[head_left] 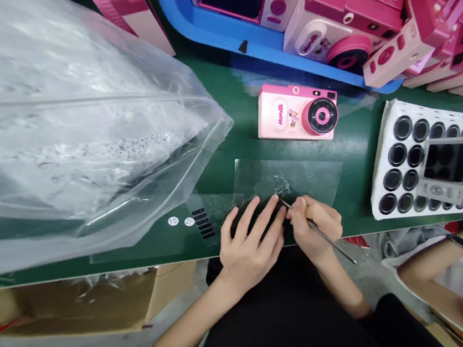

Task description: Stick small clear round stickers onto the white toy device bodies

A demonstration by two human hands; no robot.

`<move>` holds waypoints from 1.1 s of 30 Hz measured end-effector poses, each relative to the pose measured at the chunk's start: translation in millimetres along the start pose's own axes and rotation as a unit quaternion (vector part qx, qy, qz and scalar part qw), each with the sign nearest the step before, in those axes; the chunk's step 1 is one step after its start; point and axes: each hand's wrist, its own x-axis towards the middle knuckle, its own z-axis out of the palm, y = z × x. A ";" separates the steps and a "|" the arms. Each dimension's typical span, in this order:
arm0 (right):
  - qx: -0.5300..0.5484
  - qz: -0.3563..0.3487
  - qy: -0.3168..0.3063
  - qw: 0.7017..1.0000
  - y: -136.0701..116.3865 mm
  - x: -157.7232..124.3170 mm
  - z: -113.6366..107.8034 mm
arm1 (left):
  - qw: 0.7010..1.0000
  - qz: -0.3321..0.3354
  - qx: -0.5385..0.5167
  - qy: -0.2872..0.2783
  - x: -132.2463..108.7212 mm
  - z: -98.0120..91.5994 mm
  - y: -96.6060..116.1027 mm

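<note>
My left hand lies flat with its fingers stretched out, pressing on a dark sheet at the near edge of the green table. My right hand is closed round thin metal tweezers, whose tip meets the sheet beside my left fingertips. A clear plastic film with a faint printed figure lies just beyond both hands. Farther back a pink toy camera rests flat on the table, apart from both hands.
A large clear plastic bag fills the left side. A blue tray with several pink cameras sits at the back. A white tray of black rings stands at the right. Another person's forearm shows at the lower right. Cardboard box below the table.
</note>
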 end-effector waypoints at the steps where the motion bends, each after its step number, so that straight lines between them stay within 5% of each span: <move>1: 0.002 0.002 0.001 1.000 0.0 -0.1 0.2 | 1.000 -0.001 0.000 0.000 0.0 0.0 0.1; 33: 0.002 -0.019 -0.010 1.000 -0.9 4.1 1.2 | 1.000 0.001 0.001 0.004 -0.2 0.8 -0.1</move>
